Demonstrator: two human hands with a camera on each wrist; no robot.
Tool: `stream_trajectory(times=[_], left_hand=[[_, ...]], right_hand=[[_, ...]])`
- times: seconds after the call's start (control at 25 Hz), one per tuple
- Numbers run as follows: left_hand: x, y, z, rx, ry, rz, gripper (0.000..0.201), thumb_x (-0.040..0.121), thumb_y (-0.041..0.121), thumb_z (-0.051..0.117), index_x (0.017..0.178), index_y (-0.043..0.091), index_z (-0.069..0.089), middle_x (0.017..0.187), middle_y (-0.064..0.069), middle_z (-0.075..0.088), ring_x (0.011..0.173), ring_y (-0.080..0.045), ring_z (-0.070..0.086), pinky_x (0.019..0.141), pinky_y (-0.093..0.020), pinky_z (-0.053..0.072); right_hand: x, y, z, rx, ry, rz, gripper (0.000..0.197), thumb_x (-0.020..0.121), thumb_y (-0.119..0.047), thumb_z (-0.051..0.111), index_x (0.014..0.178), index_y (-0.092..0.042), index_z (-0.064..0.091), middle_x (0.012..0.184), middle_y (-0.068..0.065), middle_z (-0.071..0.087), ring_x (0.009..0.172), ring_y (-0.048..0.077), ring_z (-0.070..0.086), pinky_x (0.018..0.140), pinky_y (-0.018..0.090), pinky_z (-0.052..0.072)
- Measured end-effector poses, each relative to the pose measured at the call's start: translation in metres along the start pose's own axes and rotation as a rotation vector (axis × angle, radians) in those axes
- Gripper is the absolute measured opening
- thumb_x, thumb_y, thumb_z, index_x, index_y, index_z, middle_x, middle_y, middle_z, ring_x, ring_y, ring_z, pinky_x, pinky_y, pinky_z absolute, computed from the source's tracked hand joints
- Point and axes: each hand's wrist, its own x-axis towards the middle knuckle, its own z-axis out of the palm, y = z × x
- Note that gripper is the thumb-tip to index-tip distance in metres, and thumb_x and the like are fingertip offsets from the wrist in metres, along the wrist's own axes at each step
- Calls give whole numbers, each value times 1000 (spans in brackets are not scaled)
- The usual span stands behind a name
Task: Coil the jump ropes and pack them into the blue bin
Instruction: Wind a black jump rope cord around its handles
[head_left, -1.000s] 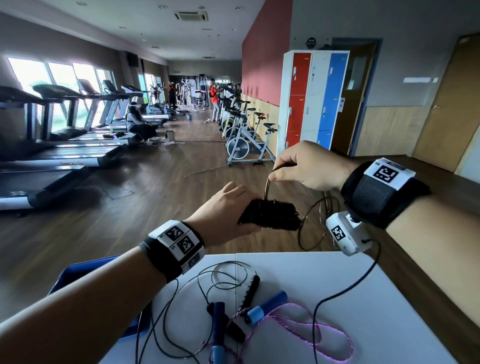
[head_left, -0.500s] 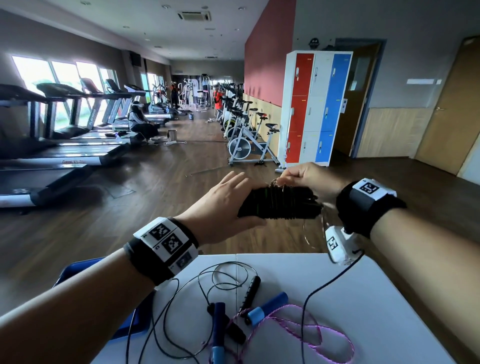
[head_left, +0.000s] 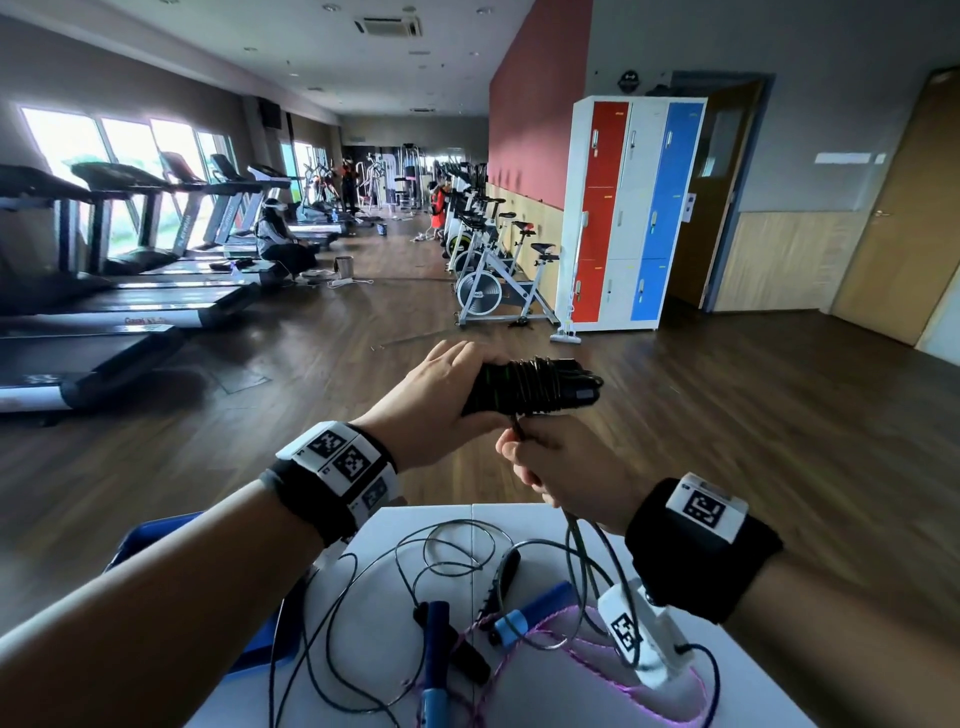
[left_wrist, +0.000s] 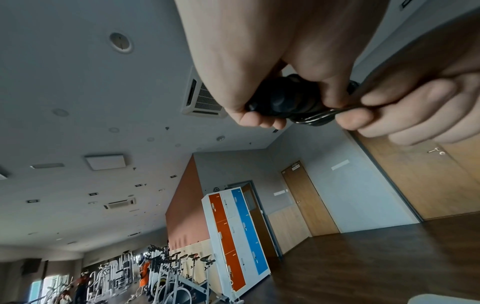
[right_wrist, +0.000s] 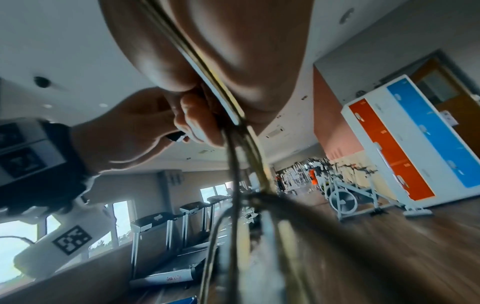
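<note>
Gripping the wound black handles (head_left: 530, 387), left hand (head_left: 436, 402) stays level; right hand (head_left: 566, 478) pinches cable (head_left: 584, 551) beneath.

Both my forearms reach forward, each wrist strapped in a black band with white coded tags. My left hand (head_left: 441, 400) is held out ahead at about chest height, palm turned inward, fingers and thumb curled around the black wound handles (head_left: 530, 387), which point off to the right. My right hand (head_left: 566, 478) sits just below and nearer to me, knuckles up, its fingers (left_wrist: 363, 119) closed in a fist over the dark cord (head_left: 519, 428) right under the handles, almost touching my left hand's thumb side.
</note>
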Motion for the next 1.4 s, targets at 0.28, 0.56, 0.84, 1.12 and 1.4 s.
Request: stream_trajectory(times=[0.28, 0.56, 0.84, 1.12, 1.4], left_hand=[[12, 0, -3, 145, -68, -25, 61, 81, 46, 78, 129, 18, 54, 118, 0, 60, 111, -21, 48, 93, -34, 43], [4, -5, 6, 165, -73, 13, 56, 81, 43, 79, 124, 17, 55, 114, 2, 64, 113, -25, 52, 92, -42, 49], [-5, 15, 6, 32, -71, 86, 60, 78, 42, 81, 125, 22, 49, 107, 6, 63, 106, -18, 49, 86, -39, 51], [-10, 19, 4, 15, 10, 254, 69, 92, 46, 72, 149, 25, 41, 123, 4, 62, 105, -24, 55, 91, -41, 51], [-11, 16, 2, -23, 21, 272, 49, 88, 45, 74, 122, 12, 61, 108, 2, 66, 94, -24, 54, 80, -41, 52]], right_hand=[[-9, -33, -19, -319, -93, -6, 24, 98, -15, 56, 74, -14, 56, 54, -3, 52, 43, 14, 50, 43, 27, 45], [4, -67, -59, -365, -279, 24, 17, 101, -15, 55, 100, 0, 63, 68, -3, 55, 56, 16, 53, 60, 33, 42], [30, -83, -87, -797, -114, -210, 19, 100, -27, 61, 86, -22, 73, 61, -19, 64, 58, 1, 57, 58, 18, 43], [51, -100, -100, -971, -133, -239, 18, 87, -42, 75, 84, -25, 78, 71, -2, 71, 71, 24, 64, 63, 33, 47], [60, -84, -102, -1251, -29, -490, 40, 83, -64, 67, 77, -25, 59, 72, -8, 59, 70, 16, 53, 60, 33, 42]])
